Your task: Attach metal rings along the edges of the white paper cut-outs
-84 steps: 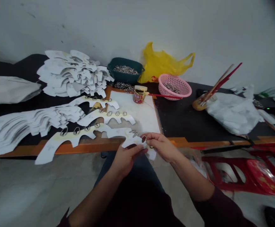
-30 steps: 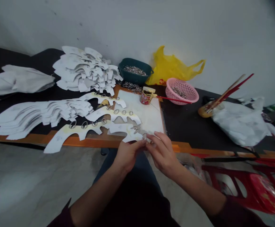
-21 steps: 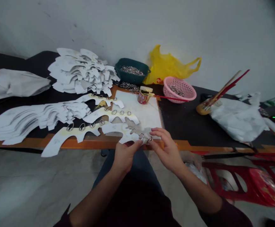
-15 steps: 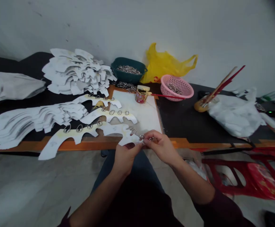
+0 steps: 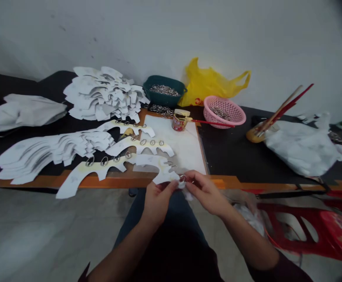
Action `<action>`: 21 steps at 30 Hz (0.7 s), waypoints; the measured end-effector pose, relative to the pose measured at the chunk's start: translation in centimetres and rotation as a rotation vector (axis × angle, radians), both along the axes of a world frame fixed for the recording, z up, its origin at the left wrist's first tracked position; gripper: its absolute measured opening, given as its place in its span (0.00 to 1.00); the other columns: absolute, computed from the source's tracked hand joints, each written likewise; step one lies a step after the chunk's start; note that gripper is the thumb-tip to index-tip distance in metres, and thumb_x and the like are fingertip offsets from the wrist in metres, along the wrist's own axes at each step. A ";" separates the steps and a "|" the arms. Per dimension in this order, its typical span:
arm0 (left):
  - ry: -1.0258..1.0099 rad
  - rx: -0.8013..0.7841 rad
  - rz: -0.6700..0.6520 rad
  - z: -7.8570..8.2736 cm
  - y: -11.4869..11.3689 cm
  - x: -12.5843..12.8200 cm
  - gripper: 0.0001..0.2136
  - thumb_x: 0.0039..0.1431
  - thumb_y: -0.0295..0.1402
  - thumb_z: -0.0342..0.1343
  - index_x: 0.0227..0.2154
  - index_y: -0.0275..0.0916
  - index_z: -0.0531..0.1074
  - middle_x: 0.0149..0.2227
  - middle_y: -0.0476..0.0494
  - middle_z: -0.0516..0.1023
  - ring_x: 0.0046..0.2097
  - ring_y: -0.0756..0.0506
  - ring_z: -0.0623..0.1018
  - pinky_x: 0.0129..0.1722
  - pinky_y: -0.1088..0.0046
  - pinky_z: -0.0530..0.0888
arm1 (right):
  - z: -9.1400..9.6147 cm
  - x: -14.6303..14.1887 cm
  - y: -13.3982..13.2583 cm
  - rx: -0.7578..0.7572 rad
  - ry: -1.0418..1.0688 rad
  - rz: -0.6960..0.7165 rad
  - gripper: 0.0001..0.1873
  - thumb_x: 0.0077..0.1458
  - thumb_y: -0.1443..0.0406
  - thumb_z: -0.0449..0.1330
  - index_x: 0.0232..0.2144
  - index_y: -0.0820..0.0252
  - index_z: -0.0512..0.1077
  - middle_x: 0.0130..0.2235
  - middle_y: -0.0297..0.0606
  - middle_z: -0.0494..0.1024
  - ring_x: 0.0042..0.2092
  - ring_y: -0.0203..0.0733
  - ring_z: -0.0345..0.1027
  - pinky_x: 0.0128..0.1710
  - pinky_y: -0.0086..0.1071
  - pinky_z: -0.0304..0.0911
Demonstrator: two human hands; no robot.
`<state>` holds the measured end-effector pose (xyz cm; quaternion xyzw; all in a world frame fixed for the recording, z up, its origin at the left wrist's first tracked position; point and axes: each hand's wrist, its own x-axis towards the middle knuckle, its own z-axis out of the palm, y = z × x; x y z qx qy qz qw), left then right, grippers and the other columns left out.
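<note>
My left hand (image 5: 156, 201) is closed, thumb on top, on a white scalloped strip (image 5: 150, 159) at the table's front edge. A metal ring (image 5: 183, 178) sits at the right end of that strip, beside the fingertips of my right hand (image 5: 207, 192). Those fingers are bent in a pinch at the ring; how much of it they grip is partly hidden. A white end of the strip hangs below them. To the left lies another scalloped strip (image 5: 81, 169) with several rings along its glue-yellowed edge, and a similar ringed strip (image 5: 138, 145) lies behind.
Stacked white strips (image 5: 50, 147) lie left, with a larger pile (image 5: 100, 96) behind. A green basket (image 5: 150, 92) and a pink basket (image 5: 238, 116) hold metal rings. Between them stand a glue tin (image 5: 179, 122) with a red-handled brush and a yellow bag (image 5: 210, 84). A red stool (image 5: 298, 223) is right.
The view has shifted slightly, moving the table rightward in the picture. My right fingers have moved off the strip's tab to the ring's right side, and the strip's end now shows below them.
</note>
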<state>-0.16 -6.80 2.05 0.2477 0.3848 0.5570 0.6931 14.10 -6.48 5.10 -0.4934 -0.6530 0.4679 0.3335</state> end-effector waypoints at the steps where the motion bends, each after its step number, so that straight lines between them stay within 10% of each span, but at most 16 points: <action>1: 0.046 0.018 0.002 0.0 0.0 -0.1 0.14 0.46 0.29 0.60 0.38 0.34 0.73 0.37 0.42 0.78 0.40 0.43 0.76 0.43 0.66 0.71 | 0.0 0.0 0.0 -0.074 0.048 0.011 0.09 0.55 0.61 0.53 0.37 0.57 0.67 0.37 0.37 0.71 0.39 0.38 0.64 0.39 0.32 0.60; 7: 0.256 0.125 0.005 -0.1 -0.4 -0.2 0.15 0.47 0.30 0.59 0.40 0.35 0.73 0.41 0.42 0.77 0.45 0.43 0.74 0.50 0.66 0.66 | 0.1 -0.6 0.3 -0.203 0.225 -0.080 0.12 0.51 0.59 0.57 0.36 0.58 0.69 0.36 0.36 0.73 0.37 0.37 0.66 0.37 0.31 0.61; 14: 0.049 0.017 -0.181 -0.5 -0.8 -1.2 0.14 0.47 0.31 0.59 0.39 0.38 0.71 0.39 0.44 0.77 0.40 0.46 0.75 0.42 0.69 0.71 | 0.3 -0.6 0.0 0.022 -0.110 -0.105 0.03 0.52 0.66 0.54 0.31 0.59 0.67 0.32 0.34 0.71 0.34 0.36 0.64 0.33 0.29 0.60; 21: 0.274 -0.003 -0.115 -0.5 -0.3 -1.4 0.11 0.47 0.36 0.59 0.32 0.34 0.71 0.32 0.45 0.76 0.33 0.48 0.73 0.34 0.73 0.70 | 0.9 0.1 0.6 0.079 -0.031 -0.049 0.08 0.55 0.64 0.53 0.38 0.57 0.67 0.36 0.37 0.71 0.38 0.37 0.65 0.37 0.31 0.63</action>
